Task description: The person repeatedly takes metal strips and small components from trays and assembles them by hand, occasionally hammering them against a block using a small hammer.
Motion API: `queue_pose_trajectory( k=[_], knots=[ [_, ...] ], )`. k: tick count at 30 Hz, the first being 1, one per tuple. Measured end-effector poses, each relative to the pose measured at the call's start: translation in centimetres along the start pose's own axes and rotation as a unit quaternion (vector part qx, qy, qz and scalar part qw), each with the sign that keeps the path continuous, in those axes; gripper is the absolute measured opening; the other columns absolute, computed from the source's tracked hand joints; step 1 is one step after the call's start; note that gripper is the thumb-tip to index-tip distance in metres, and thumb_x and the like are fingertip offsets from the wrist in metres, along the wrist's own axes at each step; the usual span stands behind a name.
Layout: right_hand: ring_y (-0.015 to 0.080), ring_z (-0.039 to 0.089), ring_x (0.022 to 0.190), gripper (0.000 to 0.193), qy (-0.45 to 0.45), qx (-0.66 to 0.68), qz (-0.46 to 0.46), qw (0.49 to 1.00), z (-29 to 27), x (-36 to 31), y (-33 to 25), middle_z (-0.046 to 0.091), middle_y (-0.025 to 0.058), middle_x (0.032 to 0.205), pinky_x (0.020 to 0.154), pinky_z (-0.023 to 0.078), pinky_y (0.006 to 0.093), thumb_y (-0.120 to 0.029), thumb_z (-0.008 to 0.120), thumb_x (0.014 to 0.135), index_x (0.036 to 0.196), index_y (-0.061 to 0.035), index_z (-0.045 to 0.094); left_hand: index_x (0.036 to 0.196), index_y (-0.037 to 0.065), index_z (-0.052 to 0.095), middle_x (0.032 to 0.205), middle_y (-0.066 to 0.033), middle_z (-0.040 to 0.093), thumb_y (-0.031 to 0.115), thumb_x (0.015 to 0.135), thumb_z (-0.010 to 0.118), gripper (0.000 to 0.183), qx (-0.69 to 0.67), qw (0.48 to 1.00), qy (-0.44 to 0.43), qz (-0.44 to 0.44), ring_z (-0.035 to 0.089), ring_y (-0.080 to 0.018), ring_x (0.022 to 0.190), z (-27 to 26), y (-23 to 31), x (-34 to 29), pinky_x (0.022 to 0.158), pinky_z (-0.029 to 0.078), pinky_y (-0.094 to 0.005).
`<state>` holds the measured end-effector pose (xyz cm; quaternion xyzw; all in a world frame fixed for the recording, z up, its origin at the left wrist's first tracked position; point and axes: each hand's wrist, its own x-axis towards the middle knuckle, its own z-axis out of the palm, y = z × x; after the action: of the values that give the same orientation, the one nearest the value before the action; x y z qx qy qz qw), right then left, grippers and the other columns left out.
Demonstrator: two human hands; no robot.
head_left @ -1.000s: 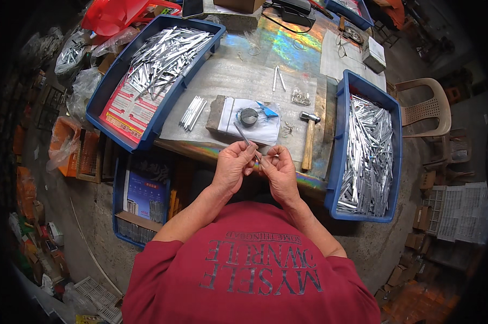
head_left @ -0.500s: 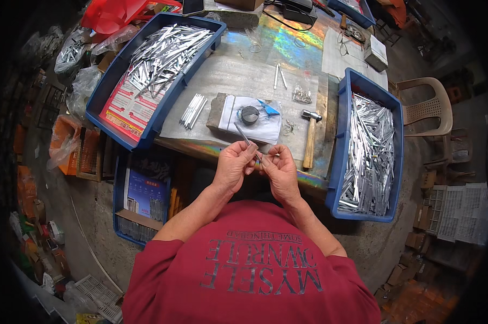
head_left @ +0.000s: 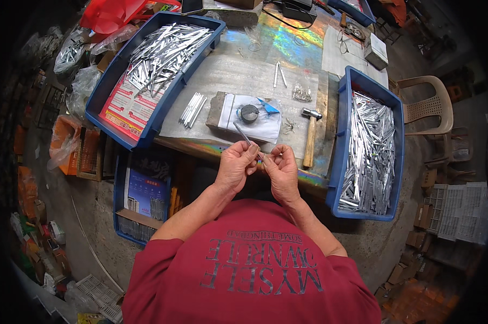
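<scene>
Metal strip [head_left: 243,134], thin and silvery, is sticking up from the left hand [head_left: 236,164], whose fingers are pinching it just above the table's near edge [head_left: 211,146]. Right hand [head_left: 280,168] is touching it fingertip to fingertip, closed on something too small to tell. Hammer [head_left: 310,137] is lying near the right-edge blue bin [head_left: 344,124].

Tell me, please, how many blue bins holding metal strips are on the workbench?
2: one bin at the left of the bench, one bin at the right edge. More bins lie beyond and below.
</scene>
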<state>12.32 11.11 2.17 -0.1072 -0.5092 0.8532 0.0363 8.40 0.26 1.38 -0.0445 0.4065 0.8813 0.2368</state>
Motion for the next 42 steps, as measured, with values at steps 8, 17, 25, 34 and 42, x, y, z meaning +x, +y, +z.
queue_pose_trajectory(
  k=[8,17,25,34,42],
  knots=[
    [0.0035,0.044,0.061,0.019,0.004,-0.039,-0.006,0.999,0.0,0.1,0.1,0.042,0.0010,0.074,0.053,0.039,0.0167,0.000,0.052,0.078,0.088,-0.0050,0.037,0.076,0.005,0.051,0.063,0.0008,0.050,0.014,0.078,0.056,0.010,0.020,1.000,0.016,0.011,0.039,-0.0027,0.047,0.3,0.2,-0.3,0.038,0.030,-0.0156],
    [0.0039,0.043,0.062,0.019,0.011,-0.056,-0.011,0.998,-0.2,0.2,0.6,0.041,0.0011,0.076,0.053,0.040,0.0172,0.001,0.051,0.077,0.090,-0.0045,0.037,0.076,0.005,0.052,0.065,0.0005,0.051,0.012,0.078,0.056,0.009,0.010,1.000,0.022,0.017,0.038,-0.0019,0.048,0.0,-0.1,-0.3,0.038,0.029,-0.0149],
    [0.0036,0.042,0.064,0.019,0.008,-0.060,-0.016,0.998,-0.2,0.3,0.8,0.040,0.0006,0.078,0.054,0.039,0.0168,0.000,0.050,0.078,0.091,-0.0050,0.038,0.077,0.004,0.053,0.067,0.0003,0.052,0.012,0.078,0.056,0.008,-0.009,1.000,0.029,0.004,0.039,-0.0017,0.049,-0.3,-0.3,-0.2,0.039,0.029,-0.0145],
    [0.0049,0.044,0.066,0.018,0.006,-0.070,-0.015,0.997,0.1,0.4,0.3,0.041,0.0014,0.079,0.057,0.043,0.0184,0.001,0.049,0.078,0.091,-0.0038,0.038,0.077,0.004,0.052,0.067,0.0004,0.051,0.011,0.078,0.055,0.008,-0.014,0.998,0.054,0.026,0.038,-0.0019,0.048,0.5,-0.3,-0.5,0.039,0.028,-0.0145],
    [0.0056,0.046,0.063,0.014,-0.016,-0.023,0.030,0.999,0.2,0.5,-0.2,0.049,0.0022,0.075,0.055,0.040,0.0176,-0.007,0.048,0.082,0.092,-0.0039,0.040,0.078,0.003,0.052,0.067,-0.0005,0.051,0.012,0.079,0.054,0.009,-0.010,0.997,0.052,0.049,0.039,-0.0020,0.049,0.2,-0.1,-0.1,0.038,0.028,-0.0140]
  ],
)
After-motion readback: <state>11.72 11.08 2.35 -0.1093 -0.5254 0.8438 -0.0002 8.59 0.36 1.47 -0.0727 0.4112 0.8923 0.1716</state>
